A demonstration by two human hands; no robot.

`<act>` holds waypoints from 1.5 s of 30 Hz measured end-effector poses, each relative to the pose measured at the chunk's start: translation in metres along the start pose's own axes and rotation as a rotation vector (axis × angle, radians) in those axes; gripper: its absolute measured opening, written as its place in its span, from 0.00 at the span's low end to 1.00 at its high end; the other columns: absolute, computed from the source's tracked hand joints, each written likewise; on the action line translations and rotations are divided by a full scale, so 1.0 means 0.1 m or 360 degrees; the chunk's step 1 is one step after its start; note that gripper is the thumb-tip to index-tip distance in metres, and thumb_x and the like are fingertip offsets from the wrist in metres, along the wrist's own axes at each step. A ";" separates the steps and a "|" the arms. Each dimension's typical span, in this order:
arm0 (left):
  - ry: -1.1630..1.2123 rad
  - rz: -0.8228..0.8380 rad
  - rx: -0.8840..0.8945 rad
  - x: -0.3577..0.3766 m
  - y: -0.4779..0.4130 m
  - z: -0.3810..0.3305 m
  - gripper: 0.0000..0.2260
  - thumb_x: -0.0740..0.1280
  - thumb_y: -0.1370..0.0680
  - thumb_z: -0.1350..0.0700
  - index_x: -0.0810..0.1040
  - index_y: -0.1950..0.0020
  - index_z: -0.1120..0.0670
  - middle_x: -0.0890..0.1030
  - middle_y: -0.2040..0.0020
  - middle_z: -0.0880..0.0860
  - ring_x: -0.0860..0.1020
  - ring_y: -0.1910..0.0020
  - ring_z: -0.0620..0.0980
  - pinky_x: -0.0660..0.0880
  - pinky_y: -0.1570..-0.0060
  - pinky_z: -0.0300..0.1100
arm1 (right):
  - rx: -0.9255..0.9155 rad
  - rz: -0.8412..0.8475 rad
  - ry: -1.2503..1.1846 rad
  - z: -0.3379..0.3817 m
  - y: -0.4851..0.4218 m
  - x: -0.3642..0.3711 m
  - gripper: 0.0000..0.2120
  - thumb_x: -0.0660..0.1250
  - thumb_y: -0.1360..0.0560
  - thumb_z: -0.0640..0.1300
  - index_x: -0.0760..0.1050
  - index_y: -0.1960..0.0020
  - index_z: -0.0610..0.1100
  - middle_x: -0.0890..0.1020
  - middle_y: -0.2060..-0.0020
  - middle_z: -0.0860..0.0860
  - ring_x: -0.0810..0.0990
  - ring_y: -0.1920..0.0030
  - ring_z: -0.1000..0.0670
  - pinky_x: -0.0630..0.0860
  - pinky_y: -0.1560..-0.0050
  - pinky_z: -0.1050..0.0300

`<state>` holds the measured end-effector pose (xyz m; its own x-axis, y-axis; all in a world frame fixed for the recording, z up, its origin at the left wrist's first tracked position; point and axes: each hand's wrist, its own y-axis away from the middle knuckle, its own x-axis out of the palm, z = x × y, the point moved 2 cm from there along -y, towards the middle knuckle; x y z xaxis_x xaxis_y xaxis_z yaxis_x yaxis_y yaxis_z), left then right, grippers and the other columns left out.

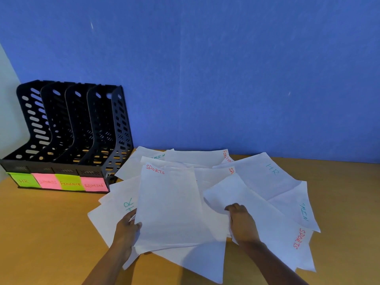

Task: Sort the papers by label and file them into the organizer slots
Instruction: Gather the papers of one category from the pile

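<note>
1. Head view, setting: a blue wall (226,79) stands behind a tan wooden tabletop (51,233).
2. Black perforated plastic four-slot file organizer (67,128): upright at the left rear of the tabletop, against the wall; all four slots look empty.
3. Slot labels along the organizer's front edge, left to right: green sticky note "HR" (23,180), pink sticky note, writing blurred (49,182), green sticky note "FINANCE" (70,183), pink sticky note "ADMIN" (94,185).
4. Loose white paper sheets (257,182): fanned and overlapping on the tabletop just right of the organizer. Legible headings include "HR" in teal, "SPORTS" in red, part of "ADMIN" in teal and part of "FINANCE" in red.
5. White sheet headed "SPORTS" (170,202): on top of the spread, near the middle, heading at its upper left corner.
6. Left hand (127,229): closed on the lower left edge of the "SPORTS" sheet, thumb on top, fingers beneath.
7. Right hand (242,221): fingers curled, pinching the edge of a white sheet with no visible heading (236,190) that lifts up beside the "SPORTS" sheet.
</note>
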<state>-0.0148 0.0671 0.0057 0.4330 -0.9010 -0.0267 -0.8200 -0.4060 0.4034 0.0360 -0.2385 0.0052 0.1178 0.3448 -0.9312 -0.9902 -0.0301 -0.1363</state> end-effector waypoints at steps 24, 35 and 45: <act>0.0027 -0.0016 0.0003 0.07 0.06 -0.01 0.19 0.59 0.23 0.72 0.68 0.32 0.63 0.66 0.29 0.59 0.65 0.32 0.62 0.65 0.33 0.55 | 0.0960 -0.0315 -0.1606 -0.27 0.15 -0.01 0.07 0.65 0.25 0.35 0.70 0.49 0.42 0.75 0.65 0.44 0.74 0.69 0.46 0.71 0.74 0.68; -0.0022 0.0068 0.0018 0.07 0.07 0.00 0.19 0.57 0.22 0.72 0.71 0.33 0.61 0.66 0.28 0.57 0.65 0.31 0.61 0.66 0.35 0.51 | 0.1349 -0.0020 -0.1914 -0.19 0.09 0.12 0.20 0.59 0.27 0.27 0.68 0.38 0.41 0.77 0.46 0.38 0.78 0.51 0.39 0.78 0.60 0.53; 0.0039 0.0148 -0.0046 0.07 0.11 -0.01 0.16 0.57 0.22 0.71 0.71 0.37 0.58 0.69 0.31 0.60 0.67 0.34 0.63 0.65 0.32 0.57 | 0.0964 0.0353 -0.1485 -0.04 0.07 0.11 0.22 0.53 0.25 0.28 0.70 0.35 0.43 0.71 0.70 0.48 0.67 0.73 0.50 0.66 0.72 0.60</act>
<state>-0.0205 0.0566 0.0103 0.3649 -0.9304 0.0346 -0.8462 -0.3159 0.4290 0.0311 -0.2387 -0.0075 0.0844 0.9607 -0.2645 -0.8856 0.1940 0.4221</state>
